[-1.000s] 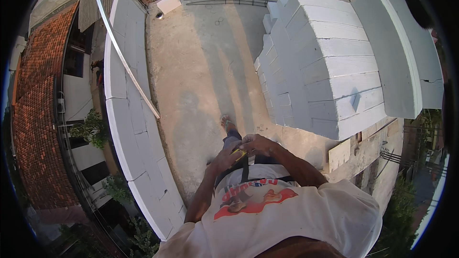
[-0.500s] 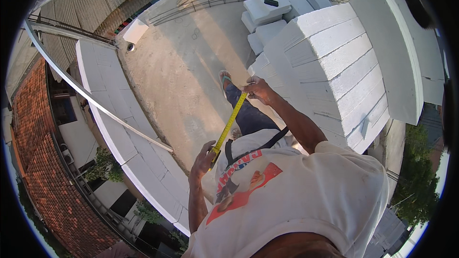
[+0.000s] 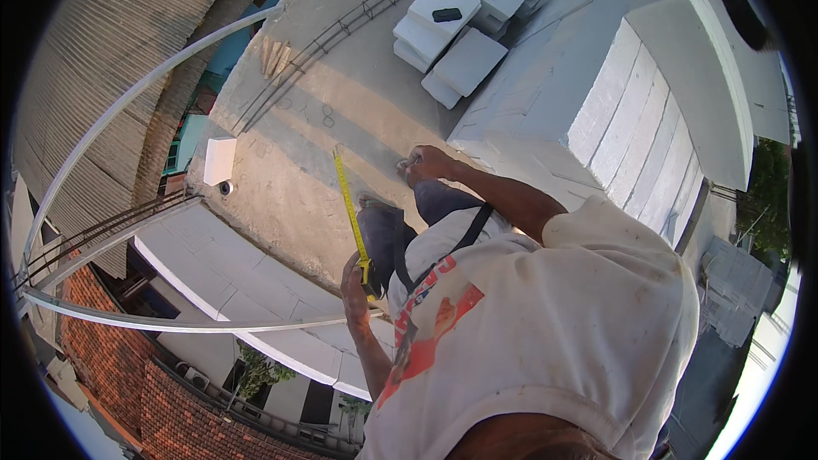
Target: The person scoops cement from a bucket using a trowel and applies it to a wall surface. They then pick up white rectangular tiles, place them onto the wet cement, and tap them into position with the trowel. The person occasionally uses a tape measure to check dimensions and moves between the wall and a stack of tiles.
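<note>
My left hand (image 3: 352, 285) is wrapped round a tape measure (image 3: 370, 278) with a dark and yellow case, low in front of my body. Its yellow blade (image 3: 348, 204) stands out stiffly forward, and the far end is free in the air above the floor. Apart from the blade, to its right, my right hand (image 3: 429, 165) is closed with curled fingers over my right leg. Whatever those fingers may hold is hidden. A stack of large white blocks (image 3: 532, 128) rises just right of that hand.
Several loose white blocks (image 3: 469, 60) lie ahead, one bearing a small black object (image 3: 446, 14). A steel rebar frame (image 3: 341, 25) crosses the concrete floor (image 3: 281, 170). To the left run a low white block wall (image 3: 230, 264) and a curved metal rail (image 3: 111, 123). Roofs lie beyond.
My right hand has let go of the blade's end, which now points forward freely. My view has turned left, and my legs are bent with the knees raised.
</note>
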Demonstrator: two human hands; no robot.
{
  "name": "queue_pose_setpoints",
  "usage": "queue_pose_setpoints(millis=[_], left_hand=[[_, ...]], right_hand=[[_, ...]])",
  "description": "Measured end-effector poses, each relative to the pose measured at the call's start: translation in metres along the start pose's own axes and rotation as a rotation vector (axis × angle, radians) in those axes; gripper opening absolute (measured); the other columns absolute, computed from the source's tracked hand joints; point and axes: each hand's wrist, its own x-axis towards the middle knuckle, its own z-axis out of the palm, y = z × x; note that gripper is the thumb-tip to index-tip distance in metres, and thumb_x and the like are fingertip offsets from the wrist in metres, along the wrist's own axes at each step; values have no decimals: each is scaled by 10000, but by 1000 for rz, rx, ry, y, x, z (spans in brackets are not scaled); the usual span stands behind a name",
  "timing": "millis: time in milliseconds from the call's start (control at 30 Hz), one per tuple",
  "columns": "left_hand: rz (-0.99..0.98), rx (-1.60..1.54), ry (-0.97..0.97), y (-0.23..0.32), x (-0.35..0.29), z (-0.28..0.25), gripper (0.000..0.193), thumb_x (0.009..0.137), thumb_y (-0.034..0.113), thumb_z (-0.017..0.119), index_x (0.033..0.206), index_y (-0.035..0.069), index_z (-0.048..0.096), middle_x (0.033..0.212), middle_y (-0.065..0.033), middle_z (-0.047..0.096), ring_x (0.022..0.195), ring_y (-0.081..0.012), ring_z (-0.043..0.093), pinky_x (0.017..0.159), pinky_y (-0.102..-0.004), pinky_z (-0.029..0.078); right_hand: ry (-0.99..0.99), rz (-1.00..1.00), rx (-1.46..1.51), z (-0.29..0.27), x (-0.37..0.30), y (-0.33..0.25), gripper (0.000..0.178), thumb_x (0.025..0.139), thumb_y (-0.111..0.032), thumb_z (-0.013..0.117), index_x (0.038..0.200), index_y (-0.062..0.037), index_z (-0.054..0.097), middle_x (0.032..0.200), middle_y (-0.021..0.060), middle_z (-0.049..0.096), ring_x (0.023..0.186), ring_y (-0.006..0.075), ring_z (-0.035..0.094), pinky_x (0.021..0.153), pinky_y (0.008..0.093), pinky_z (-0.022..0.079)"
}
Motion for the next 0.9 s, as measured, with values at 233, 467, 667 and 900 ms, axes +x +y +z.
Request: queue_pose_setpoints(millis=[233,467,667,900], left_hand=[[42,280,-107,84,132,-70,496,1098,350,503,1451,18,606,1131,-72,676,953,-137,619,844,-295,520],[17,437,-316,197,244,-52,474,1099,365,516,1428,42,624,970,8,641,795,-57,543,685,-245,470],[38,505,-453,260,351,67,483,1094,365,510,1465,66,592,965,20,622,781,-60,547,680,-235,477],[-72,535,-652,289,496,305,508,1059,328,526,1493,66,559,1170,-62,666,1008,-155,609,820,-316,520]], right_hand=[[370,247,-5,-19,5,31,304,805,-275,745,976,-24,734,1059,199,738,1055,362,714,955,459,549],[568,449,140,24,-34,78,204,847,-221,761,971,-60,748,861,94,746,726,210,722,637,361,588],[509,602,388,-6,-10,59,308,859,-369,730,966,-82,765,906,138,760,773,256,758,666,405,606],[597,461,465,-117,96,65,330,895,-269,745,1095,-7,734,1014,159,761,814,241,750,756,387,589]])
